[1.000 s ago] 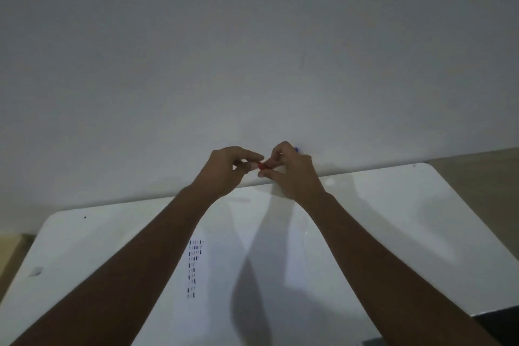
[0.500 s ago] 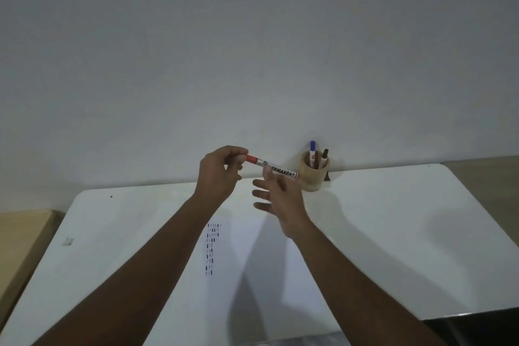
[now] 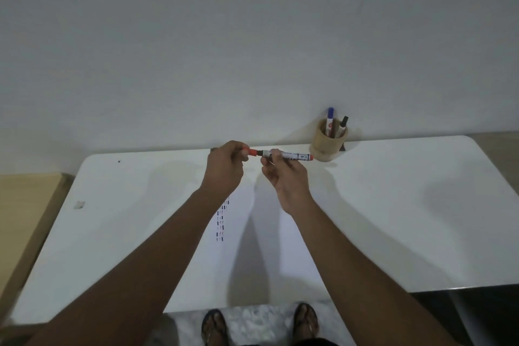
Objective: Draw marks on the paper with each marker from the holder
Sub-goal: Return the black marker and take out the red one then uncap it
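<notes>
I hold a red marker (image 3: 292,155) level above the far side of the white table (image 3: 407,219). My left hand (image 3: 224,170) pinches its red cap (image 3: 252,152), which sits slightly off the barrel with a dark neck showing between them. My right hand (image 3: 283,177) grips the white barrel. The paper (image 3: 266,233) lies on the table below my hands, with a column of short dark marks (image 3: 220,222) on its left side. A round wooden holder (image 3: 328,140) stands at the table's far edge with a blue marker (image 3: 330,118) and a black marker (image 3: 343,123) in it.
A grey wall rises right behind the table. A wooden surface (image 3: 25,216) adjoins the table on the left. A small scrap (image 3: 79,204) lies on the table's left part. My sandalled feet (image 3: 261,323) show on the floor below the near edge.
Both hands came back toward me from the holder with the red marker. My right hand closed on the barrel, and the cap has parted slightly from it. The view tilted down.
</notes>
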